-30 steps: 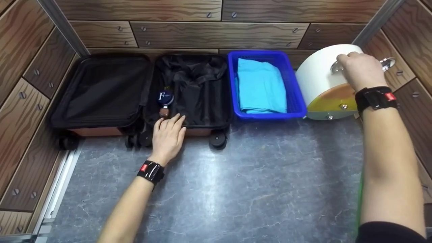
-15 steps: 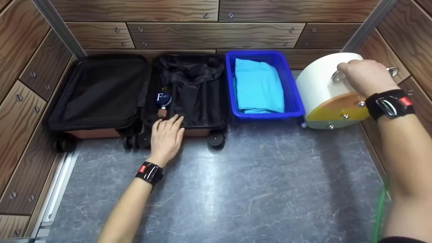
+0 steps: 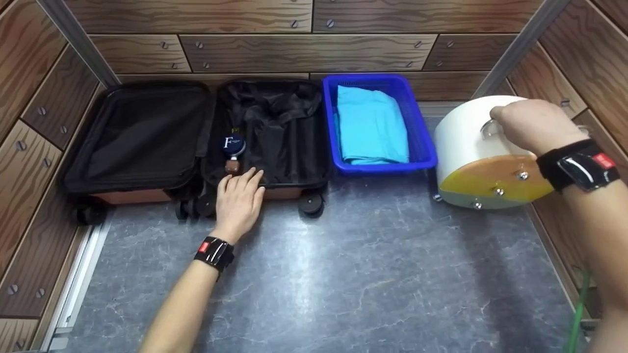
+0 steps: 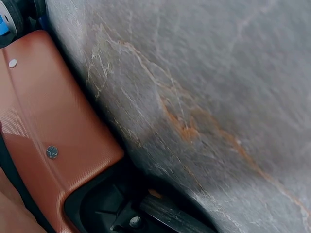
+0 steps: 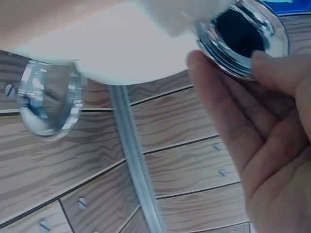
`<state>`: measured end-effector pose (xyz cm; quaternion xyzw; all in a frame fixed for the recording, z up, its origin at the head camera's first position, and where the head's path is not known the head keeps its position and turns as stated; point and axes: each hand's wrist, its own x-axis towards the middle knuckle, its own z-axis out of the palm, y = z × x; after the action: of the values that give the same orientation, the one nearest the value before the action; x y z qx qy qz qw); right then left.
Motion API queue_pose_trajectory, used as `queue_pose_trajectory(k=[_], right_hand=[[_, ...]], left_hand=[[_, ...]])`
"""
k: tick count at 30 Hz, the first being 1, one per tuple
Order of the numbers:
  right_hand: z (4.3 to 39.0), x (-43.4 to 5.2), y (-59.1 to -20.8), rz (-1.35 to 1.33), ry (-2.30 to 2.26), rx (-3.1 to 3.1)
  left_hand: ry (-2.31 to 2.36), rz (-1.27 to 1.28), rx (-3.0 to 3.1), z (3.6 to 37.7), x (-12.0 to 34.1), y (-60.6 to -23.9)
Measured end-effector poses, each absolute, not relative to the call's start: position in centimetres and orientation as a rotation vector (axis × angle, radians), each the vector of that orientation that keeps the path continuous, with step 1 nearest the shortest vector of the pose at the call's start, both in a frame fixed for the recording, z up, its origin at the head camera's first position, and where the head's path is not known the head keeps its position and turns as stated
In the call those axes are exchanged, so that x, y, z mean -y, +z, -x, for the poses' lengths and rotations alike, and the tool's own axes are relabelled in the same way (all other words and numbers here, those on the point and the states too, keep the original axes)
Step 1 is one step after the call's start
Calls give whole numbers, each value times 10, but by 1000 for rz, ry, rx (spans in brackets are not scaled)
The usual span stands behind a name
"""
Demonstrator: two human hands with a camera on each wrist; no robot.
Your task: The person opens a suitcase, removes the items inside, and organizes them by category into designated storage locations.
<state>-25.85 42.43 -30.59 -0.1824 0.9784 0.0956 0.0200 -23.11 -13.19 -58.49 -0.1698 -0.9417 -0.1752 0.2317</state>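
My right hand (image 3: 532,125) is curled over a chrome knob (image 5: 240,41) on the white drum-shaped box (image 3: 471,147), far right by the wall. It looks rigid, smooth and bulky; the knobs are the sure hold. My left hand (image 3: 239,201) lies flat, fingers loose, on the open suitcase (image 3: 147,142) rim. The grey marble floor (image 3: 343,274) is slick, hemmed by wood-look walls (image 3: 314,44).

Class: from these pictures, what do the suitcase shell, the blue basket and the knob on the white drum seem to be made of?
Suitcase shell: probably hard plastic, rust-brown, with a fine textured sheen and screws.
Blue basket: likely moulded plastic, glossy, with perforated walls.
Knob, held by the right hand: seemingly chromed metal, mirror-bright and ridged.
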Motion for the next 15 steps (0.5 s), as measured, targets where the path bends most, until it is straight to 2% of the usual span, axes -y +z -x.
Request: queue_pose_trajectory(k=[8,15], right_hand=[[239,-408,-300,523,269,-2971],[227,-395,-299,634,161,-2976]], left_hand=[[-480,461,2576,231,132,-585],[-493,466,2561,230,131,-585]])
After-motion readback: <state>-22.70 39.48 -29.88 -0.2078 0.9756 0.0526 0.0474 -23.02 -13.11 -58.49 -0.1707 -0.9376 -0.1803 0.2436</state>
